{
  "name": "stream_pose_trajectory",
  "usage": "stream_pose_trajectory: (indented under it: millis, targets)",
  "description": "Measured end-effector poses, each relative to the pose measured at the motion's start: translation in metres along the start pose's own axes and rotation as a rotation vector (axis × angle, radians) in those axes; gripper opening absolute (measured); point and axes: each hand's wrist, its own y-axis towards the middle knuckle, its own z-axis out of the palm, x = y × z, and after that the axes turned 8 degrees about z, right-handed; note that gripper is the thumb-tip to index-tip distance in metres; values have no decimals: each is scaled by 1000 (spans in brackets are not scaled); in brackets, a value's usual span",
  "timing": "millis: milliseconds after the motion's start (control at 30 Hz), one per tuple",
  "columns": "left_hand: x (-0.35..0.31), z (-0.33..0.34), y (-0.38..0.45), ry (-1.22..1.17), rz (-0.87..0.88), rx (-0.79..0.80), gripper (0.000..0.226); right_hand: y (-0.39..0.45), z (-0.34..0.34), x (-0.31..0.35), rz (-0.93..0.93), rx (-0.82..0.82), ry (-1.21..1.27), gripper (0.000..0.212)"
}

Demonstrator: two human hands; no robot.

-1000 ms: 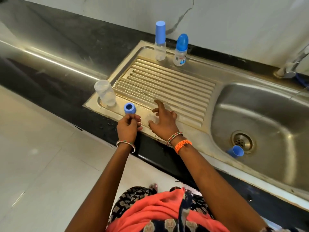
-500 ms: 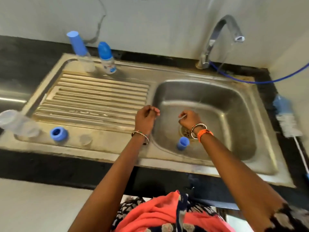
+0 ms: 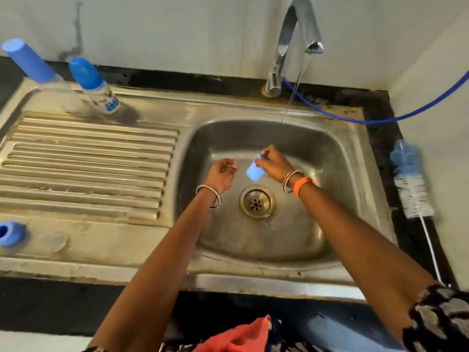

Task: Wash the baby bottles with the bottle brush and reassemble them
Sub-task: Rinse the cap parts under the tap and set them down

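Note:
Over the sink basin [image 3: 350, 174], my right hand [image 3: 275, 166] pinches a small blue bottle cap [image 3: 254, 172] by its rim, above the drain [image 3: 256, 202]. My left hand [image 3: 220, 174] hovers just left of the cap with its fingers curled in, and I see nothing in it. Two assembled baby bottles stand at the back left: one with a tall blue cap [image 3: 28, 60] and one with a blue dome cap [image 3: 94, 83]. A blue screw ring [image 3: 10, 233] and a clear teat [image 3: 54, 241] lie on the front left of the drainboard [image 3: 88, 161]. The bottle brush [image 3: 411, 185] lies on the right counter.
The tap [image 3: 291, 34] runs a thin stream of water [image 3: 291, 97] into the basin, behind my hands. A blue hose [image 3: 380, 120] leads from the tap base off to the right. A black counter [image 3: 380, 102] borders the sink, with a white wall behind.
My right hand has lifted the blue cap off the basin floor beside the drain. My left hand moved from the basin's edge to over the basin. The view shifted right.

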Motion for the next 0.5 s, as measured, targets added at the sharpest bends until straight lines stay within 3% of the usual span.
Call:
stream_pose_trajectory:
  millis: [100, 167, 333, 433, 500]
  targets:
    - [-29, 27, 24, -150, -9, 32, 9, 16, -37, 33, 31, -31, 247, 6]
    - [-48, 42, 35, -245, 6, 37, 14, 21, -45, 44, 66, -9, 404, 8]
    - [-65, 60, 57, -224, 201, 132, 30, 24, -54, 44, 143, 124, 909, 13]
    - [-67, 60, 65, -98, 340, 214, 38, 23, -61, 38, 123, 176, 824, 10]
    - [-73, 60, 67, -71, 392, 225, 28, 23, -63, 43, 136, 175, 721, 23]
